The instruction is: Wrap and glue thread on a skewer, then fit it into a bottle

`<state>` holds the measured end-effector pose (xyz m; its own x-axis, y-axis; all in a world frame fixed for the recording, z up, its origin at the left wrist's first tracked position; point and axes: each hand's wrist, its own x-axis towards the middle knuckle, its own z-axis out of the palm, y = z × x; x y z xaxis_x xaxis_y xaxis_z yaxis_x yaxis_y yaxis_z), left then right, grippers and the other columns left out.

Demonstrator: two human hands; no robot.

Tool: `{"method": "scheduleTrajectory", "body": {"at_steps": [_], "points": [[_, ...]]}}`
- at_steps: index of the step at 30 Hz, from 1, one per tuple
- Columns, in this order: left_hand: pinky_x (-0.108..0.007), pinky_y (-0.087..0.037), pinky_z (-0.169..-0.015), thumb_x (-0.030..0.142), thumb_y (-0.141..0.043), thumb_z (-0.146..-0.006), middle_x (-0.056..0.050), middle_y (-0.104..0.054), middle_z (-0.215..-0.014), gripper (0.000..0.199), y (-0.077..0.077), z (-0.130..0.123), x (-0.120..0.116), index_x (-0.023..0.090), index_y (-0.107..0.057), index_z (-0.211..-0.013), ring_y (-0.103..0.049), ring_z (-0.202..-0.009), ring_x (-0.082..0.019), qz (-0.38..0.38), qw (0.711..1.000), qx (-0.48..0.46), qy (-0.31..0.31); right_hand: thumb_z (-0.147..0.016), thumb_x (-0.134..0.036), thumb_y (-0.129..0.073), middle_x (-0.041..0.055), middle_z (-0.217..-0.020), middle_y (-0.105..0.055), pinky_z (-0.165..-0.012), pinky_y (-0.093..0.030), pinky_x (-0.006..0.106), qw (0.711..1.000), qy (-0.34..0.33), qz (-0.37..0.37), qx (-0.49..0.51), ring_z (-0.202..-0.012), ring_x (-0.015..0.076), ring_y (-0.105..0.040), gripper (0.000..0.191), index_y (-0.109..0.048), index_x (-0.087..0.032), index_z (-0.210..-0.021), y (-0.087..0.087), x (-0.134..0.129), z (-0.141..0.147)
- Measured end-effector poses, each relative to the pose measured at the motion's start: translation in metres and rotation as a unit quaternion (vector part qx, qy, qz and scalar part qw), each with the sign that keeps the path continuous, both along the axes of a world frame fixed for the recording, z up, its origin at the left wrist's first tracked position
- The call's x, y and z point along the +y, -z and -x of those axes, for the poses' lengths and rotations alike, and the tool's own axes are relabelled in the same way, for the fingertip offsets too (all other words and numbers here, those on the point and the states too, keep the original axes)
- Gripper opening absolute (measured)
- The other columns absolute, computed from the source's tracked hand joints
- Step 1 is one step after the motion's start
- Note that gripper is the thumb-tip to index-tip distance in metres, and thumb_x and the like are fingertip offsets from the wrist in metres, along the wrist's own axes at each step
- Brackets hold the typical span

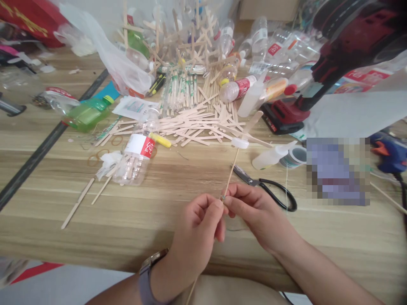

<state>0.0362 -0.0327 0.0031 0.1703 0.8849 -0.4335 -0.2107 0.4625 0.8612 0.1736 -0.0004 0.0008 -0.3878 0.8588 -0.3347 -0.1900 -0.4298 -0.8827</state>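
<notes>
Left grip (194,226) and right grip (259,212) pinch 1 thin stick (232,172).

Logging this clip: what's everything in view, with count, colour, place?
Thin wooden stick: one, beige, held at centre
Round plastic cap: one, white, stick's upper end
Metal scissors: one, black handles, right of centre
Flat wooden sticks: many, beige, heaped centrally
Nearest labelled plastic bottle: one, clear, left
Plastic bottle with yellow cap: one, green, left
Nozzled plastic squeeze bottles: two, white, right
Other plastic bottles: many, mostly clear, far side
Cordless power tool: one, red and black, upper right
Long straight bar: one, black, left
Wooden table: one, brown, throughout
Smaller clutter: too jumbled to count
Watch: one, purplish strap, left wrist
Left hand: one, pinching the stick
Right hand: one, at the stick
</notes>
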Motion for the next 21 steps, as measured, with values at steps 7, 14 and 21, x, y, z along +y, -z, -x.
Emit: {"method": "scheduleTrajectory", "body": {"at_steps": [7,14,21], "points": [[-0.019,-0.021,-0.042,0.036,-0.050,-0.088,0.009,-0.042,-0.041,0.027,0.0027,-0.0020,0.0015,0.018,-0.051,-0.069,-0.026,-0.039,-0.004,0.030,0.997,-0.074,0.006,-0.078,-0.036,-0.071,-0.0028,-0.061,-0.056,-0.059,-0.041,0.025,0.999,0.006,0.003,0.040,-0.058,0.0098,-0.051,0.024,-0.060,-0.017,-0.069,0.0037,-0.0010,-0.0002],[-0.021,-0.023,-0.044,0.040,-0.048,-0.088,0.007,-0.041,-0.044,0.032,-0.0013,-0.0020,0.0073,0.019,-0.048,-0.064,-0.029,-0.042,-0.006,0.033,0.998,-0.031,0.038,-0.087,-0.035,-0.062,-0.0029,-0.063,-0.055,-0.057,-0.045,0.026,0.999,-0.001,-0.033,0.040,-0.057,0.0117,-0.055,0.019,-0.058,-0.020,-0.076,0.0063,-0.0021,-0.0022],[-0.026,-0.043,-0.068,0.034,-0.058,-0.085,-0.002,-0.061,-0.093,0.016,-0.0035,0.0034,0.0051,0.022,-0.058,-0.096,-0.054,-0.078,-0.014,-0.152,0.960,0.233,-0.030,-0.083,-0.037,-0.065,-0.0037,-0.062,-0.048,-0.053,-0.037,0.022,0.993,0.051,-0.099,-0.043,-0.057,0.0089,-0.041,0.022,-0.057,-0.019,-0.072,0.0019,-0.0040,-0.0031]]}}
